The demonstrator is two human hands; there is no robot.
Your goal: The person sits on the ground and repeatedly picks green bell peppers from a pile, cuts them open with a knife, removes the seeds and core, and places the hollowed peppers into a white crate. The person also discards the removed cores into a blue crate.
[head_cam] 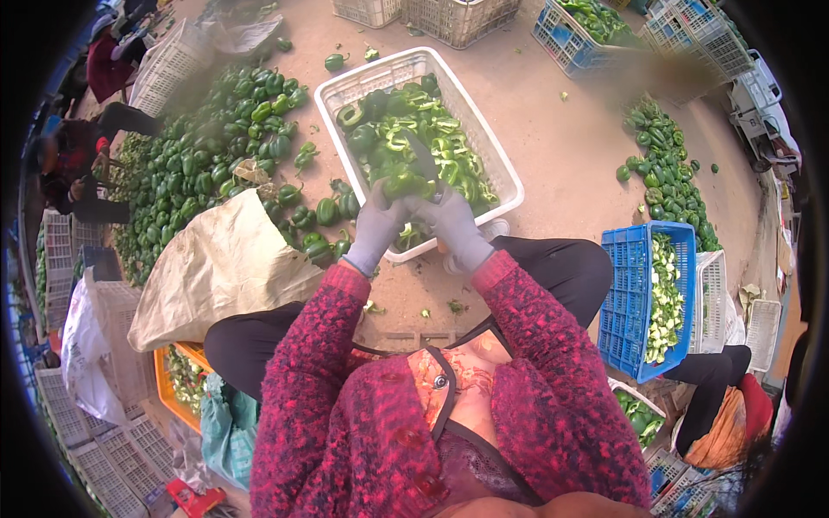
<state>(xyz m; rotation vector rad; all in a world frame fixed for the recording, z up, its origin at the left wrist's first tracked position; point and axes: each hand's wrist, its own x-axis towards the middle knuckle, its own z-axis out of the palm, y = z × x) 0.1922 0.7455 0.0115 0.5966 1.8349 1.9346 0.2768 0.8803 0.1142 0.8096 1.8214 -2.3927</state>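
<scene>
Both my hands wear grey gloves and meet over the near end of a white plastic crate [504, 162]. My left hand [381, 223] grips a green bell pepper [409, 186], partly hidden by the fingers. In my right hand [453, 223] is a knife [421, 155], its dark blade pointing up and away over the crate. The knife's handle is hidden in the glove. Below the blade lie cut green pepper pieces [456, 139] and several whole-looking peppers [363, 139] inside the crate. Haze blurs this part of the view.
Left of the crate is a large heap of green bell peppers [214, 142], beside a beige sack [227, 265]. A blue crate [628, 298] on the right holds pale pepper cores [663, 298]. An orange crate [178, 388] stands near my left knee. Other people [71, 162] sit at the left.
</scene>
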